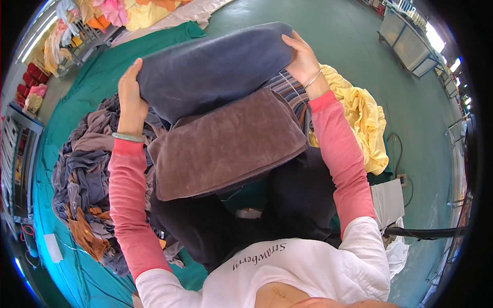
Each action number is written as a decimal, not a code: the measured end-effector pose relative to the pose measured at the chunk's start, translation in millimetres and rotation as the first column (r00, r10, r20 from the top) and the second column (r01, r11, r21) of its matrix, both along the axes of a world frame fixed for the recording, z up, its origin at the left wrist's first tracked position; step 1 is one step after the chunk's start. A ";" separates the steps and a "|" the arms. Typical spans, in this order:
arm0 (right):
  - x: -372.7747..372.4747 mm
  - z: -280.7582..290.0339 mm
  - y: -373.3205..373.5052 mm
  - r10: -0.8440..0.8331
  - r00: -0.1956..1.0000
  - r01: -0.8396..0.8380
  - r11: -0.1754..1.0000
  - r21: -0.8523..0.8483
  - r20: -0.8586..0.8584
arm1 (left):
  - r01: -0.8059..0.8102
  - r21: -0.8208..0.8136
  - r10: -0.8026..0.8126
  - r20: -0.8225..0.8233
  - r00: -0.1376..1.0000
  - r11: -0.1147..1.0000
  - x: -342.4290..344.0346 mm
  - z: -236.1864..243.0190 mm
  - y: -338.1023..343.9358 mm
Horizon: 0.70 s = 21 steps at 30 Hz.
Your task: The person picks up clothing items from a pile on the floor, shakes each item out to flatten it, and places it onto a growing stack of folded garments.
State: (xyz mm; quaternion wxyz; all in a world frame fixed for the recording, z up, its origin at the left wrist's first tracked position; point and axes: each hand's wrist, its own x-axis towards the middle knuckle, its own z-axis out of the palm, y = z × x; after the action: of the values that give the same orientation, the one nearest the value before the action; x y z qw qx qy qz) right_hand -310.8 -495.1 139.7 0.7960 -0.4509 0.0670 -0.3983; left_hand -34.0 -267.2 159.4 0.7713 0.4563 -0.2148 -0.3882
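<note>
A folded dark blue-grey cloth (pixel 215 66) is stretched between my two hands, above my lap. My left hand (pixel 132 100) grips its left end, thumb on the near face. At the right end my right hand (pixel 302 59) holds the upper corner, its fingers partly behind the fabric. Just below, a folded brown cloth (pixel 231 143) with a suede-like nap lies across my knees. Part of a striped stack of folded cloth (pixel 290 95) shows beneath and beside my right wrist.
Crumpled grey, mauve and orange cloth (pixel 87 169) is heaped at my left on a green sheet (pixel 67 123). Yellow cloth (pixel 362 123) is piled at the right. A wheeled cart (pixel 408 41) stands far right; a cable (pixel 400 149) lies on the floor. Coloured fabrics (pixel 118 13) fill the far left.
</note>
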 end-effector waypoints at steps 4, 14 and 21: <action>1.8 -3.1 -2.2 -0.217 0.976 0.217 0.976 -0.016 0.006 | -0.212 -0.304 0.336 0.448 0.828 0.929 4.7 3.2 -0.1; -12.5 9.4 -10.5 -0.524 0.824 0.566 0.749 -0.343 0.215 | -0.216 -0.542 0.513 0.487 0.707 0.812 -35.0 25.4 6.8; -91.2 44.1 37.4 -0.256 0.937 0.341 0.817 -0.466 0.237 | -0.176 -0.521 0.485 0.546 0.683 0.835 -65.7 34.0 85.6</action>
State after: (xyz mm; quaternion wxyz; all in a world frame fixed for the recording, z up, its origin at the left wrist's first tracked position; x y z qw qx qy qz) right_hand -402.0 -457.7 183.9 0.5820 -0.5910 -0.0340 -0.5575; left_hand -99.7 -181.6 193.3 0.7834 0.4141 -0.4635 0.0051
